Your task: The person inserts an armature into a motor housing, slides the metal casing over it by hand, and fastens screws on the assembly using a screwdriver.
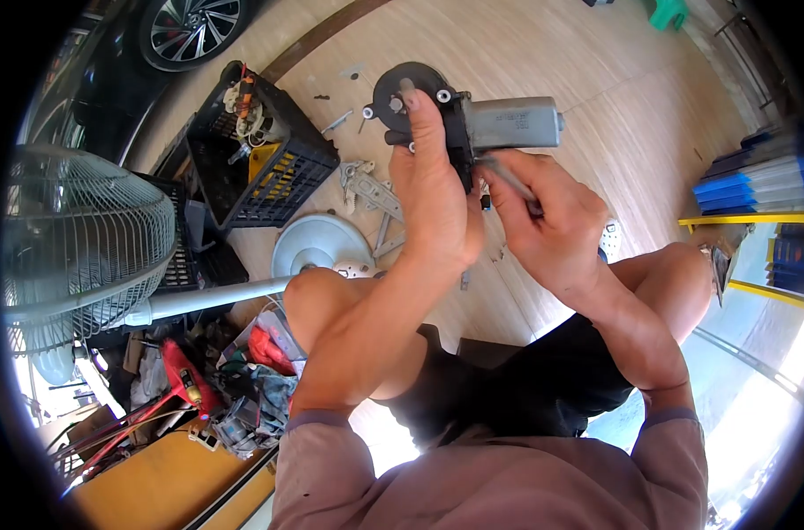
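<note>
My left hand (pixel 435 199) is wrapped round a geared electric motor (pixel 512 122), its thumb lying over the round black gear housing. A silver can with small printing extends to the right from that housing. Close beside it, my right hand (pixel 552 212) is closed round a slim grey metal tool (pixel 512 179). The tool's tip meets the lower side of the black housing near the silver can; the fingers partly cover its shape, so its exact kind is unclear. Both hands are raised over the floor, above my knees.
A black plastic crate (pixel 269 177) with parts stands at the left, near a car wheel (pixel 194 31). A standing fan (pixel 84 238) has its round base (pixel 320 243) by my knee. Metal parts (pixel 371 190) lie on the floor. Blue stacked packets (pixel 751 184) sit on a yellow-edged shelf at right.
</note>
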The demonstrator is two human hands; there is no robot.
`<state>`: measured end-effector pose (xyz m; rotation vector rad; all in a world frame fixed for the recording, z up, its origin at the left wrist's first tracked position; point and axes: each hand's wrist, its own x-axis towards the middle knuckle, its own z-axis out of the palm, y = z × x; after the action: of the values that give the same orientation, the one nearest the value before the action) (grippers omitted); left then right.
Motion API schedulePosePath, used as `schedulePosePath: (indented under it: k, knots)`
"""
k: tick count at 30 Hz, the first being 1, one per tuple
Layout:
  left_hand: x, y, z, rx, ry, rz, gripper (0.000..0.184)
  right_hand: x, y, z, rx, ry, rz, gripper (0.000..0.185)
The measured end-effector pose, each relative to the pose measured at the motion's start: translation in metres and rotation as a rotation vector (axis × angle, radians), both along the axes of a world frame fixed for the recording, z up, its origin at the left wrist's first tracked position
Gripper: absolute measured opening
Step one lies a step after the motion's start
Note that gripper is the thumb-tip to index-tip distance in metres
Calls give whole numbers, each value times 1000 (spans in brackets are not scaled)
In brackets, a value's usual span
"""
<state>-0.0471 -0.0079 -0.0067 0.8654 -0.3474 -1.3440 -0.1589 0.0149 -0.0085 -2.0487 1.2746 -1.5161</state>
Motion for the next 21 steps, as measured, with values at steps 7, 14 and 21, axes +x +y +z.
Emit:
schedulePosePath:
  k: [7,14,21]
  knots:
    - [0,0,-3,-54,-34,-6,49,-5,-8,-5,-204,47,35,19]
    - [1,0,-8,8,-15,-49,55,-11,-16,-18,-357,165,49,32]
    - [1,1,-9,-4,-40,-40,55,-13,-15,-17,-438,289,-16,38]
